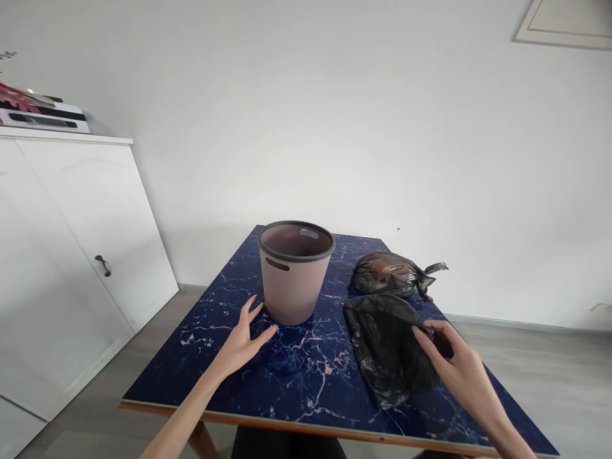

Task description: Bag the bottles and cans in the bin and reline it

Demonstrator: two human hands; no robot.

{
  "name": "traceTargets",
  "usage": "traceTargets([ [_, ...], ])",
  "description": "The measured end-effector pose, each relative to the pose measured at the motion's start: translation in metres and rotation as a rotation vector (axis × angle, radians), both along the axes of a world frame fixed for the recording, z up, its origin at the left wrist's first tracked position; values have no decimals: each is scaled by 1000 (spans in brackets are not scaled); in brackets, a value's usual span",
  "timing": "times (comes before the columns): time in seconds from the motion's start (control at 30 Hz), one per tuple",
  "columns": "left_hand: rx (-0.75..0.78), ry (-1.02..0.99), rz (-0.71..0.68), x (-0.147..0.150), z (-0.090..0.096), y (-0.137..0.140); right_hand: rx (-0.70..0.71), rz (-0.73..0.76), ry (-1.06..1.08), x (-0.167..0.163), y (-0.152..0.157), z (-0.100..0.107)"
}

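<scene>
A pinkish-brown trash can [292, 290] with a dark rim and slot handles stands upright on the table. My left hand [245, 341] is just in front of its base, fingers apart and holding nothing; I cannot tell whether a fingertip touches it. On the right, my right hand [449, 357] pinches the upper right edge of a black plastic bag [382, 347]. This bag looks flat and thin, and much of it lies along the tabletop. Behind it rests a filled, knotted black garbage bag [387, 274], its tied end pointing right.
The blue marble-patterned table [210, 357] has a wooden front edge and reaches back to the white wall [306, 127]. A white cabinet [86, 223] stands at left with a boxy white device [52, 118] on top. Grey floor [540, 360] shows at right.
</scene>
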State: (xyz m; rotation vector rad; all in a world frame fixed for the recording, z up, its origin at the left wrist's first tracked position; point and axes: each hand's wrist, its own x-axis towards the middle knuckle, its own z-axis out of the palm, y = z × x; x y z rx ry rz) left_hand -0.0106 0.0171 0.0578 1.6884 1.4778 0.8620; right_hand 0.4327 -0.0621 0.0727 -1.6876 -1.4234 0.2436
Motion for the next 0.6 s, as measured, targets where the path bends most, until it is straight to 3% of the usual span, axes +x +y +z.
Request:
traceTargets([
  [0.07,95,-44,86,8,-2,-12,119,59,-43,-23,-15,20],
  [0.13,174,-102,76,20,1,-27,233,160,-114,-49,-28,34],
  [0.23,72,-220,-229,46,19,-47,359,357,-199,-91,-40,39],
  [0.3,-22,-315,-425,63,34,-55,364,468,-270,-118,-44,33],
  [0.37,-62,-348,-512,76,48,-58,340,546,-317,-138,-48,23],
  [0.5,-95,-217,-431,82,58,-60,259,586,-285,-152,-57,5],
  [0.6,-98,-264,-320,78,58,-64,183,493,-141,-146,-62,1],
])
